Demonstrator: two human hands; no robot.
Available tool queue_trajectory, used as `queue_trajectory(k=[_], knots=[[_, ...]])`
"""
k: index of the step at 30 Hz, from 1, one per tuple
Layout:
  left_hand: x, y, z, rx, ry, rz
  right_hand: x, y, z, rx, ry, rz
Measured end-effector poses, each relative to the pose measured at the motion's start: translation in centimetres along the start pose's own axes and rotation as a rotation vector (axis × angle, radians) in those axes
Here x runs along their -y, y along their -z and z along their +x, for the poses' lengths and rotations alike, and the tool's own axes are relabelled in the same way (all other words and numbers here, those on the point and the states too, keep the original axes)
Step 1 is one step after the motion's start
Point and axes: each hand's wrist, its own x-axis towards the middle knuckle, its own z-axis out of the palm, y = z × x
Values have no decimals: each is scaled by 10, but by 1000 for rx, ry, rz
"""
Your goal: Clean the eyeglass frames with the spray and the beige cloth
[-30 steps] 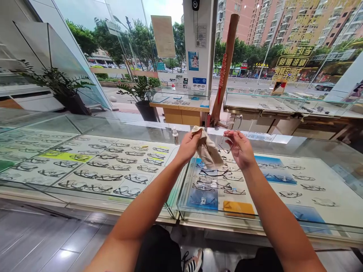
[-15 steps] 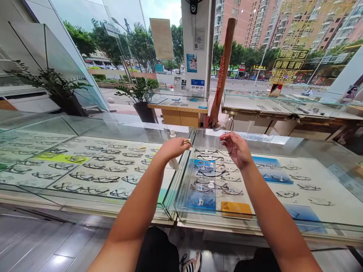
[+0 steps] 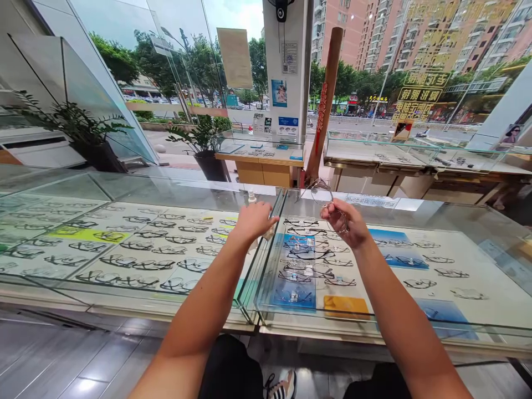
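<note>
My right hand (image 3: 348, 220) is closed on a pair of thin-rimmed eyeglasses (image 3: 322, 192), raised above the glass counter. One round lens rim stands above the fingertips, the other hangs by the palm. To the left, my left hand (image 3: 256, 219) is held palm down over the joint between two display cases, thumb and fingers bent together. Its fingers are mostly hidden, and I cannot make out what they hold, if anything. Just behind its knuckles shows the white top of a small bottle (image 3: 251, 197); the hand covers part of it.
Rows of eyeglasses lie inside the left display case (image 3: 93, 266) and the right one (image 3: 436, 327). An orange-yellow case (image 3: 347, 307) lies near the right front edge. Beyond are a potted plant (image 3: 203, 144), a wooden post (image 3: 328, 100) and another glass counter (image 3: 374, 149).
The eyeglasses have turned in my right hand, and a lens rim now rises above the fingers. My left hand has rolled palm down, hiding more of its fingers.
</note>
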Motion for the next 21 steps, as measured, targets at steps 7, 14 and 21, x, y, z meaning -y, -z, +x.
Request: queue_trajectory(k=[7, 14, 21], knots=[[-52, -8, -13, -608, -719, -323, 10, -3, -5, 167, -95, -222], [-51, -13, -15, -616, -662, -335, 10, 8, -3, 276, -111, -307], [-51, -12, -14, -572, -664, -435, 9, 9, -2, 247, -86, -364]])
